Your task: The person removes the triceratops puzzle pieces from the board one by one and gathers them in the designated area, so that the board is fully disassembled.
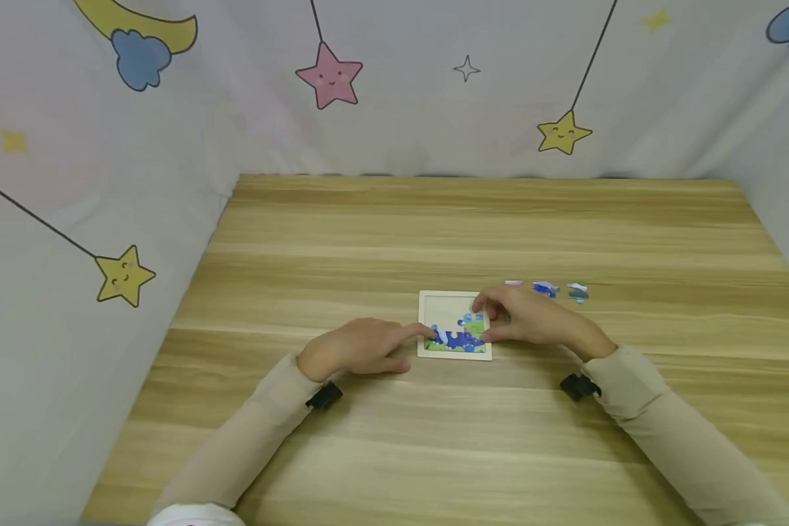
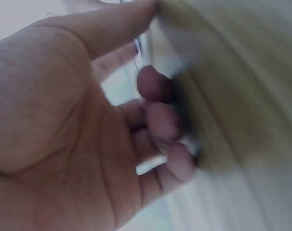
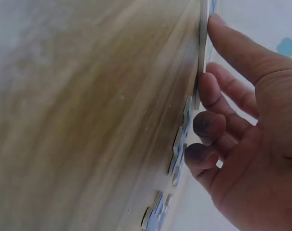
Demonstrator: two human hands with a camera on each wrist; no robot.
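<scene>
A square jigsaw puzzle board (image 1: 455,357) with a pale frame lies on the table, with joined blue, purple and green pieces (image 1: 456,341) along its near side and up its right side. My left hand (image 1: 361,346) reaches in from the left. Its straight index finger touches the pieces at the board's left side, while the other fingers bend loosely beneath the hand. Over the right edge is my right hand (image 1: 532,314), thumb and index finger apart beside a green piece (image 1: 475,325). In the right wrist view the thumb touches the board (image 3: 203,48); nothing shows gripped.
Loose puzzle pieces lie behind the right hand: a pinkish one (image 1: 513,283), a blue one (image 1: 545,289) and a green and white one (image 1: 578,291). A curtain (image 1: 401,139) printed with stars hangs behind the wooden table (image 1: 368,241).
</scene>
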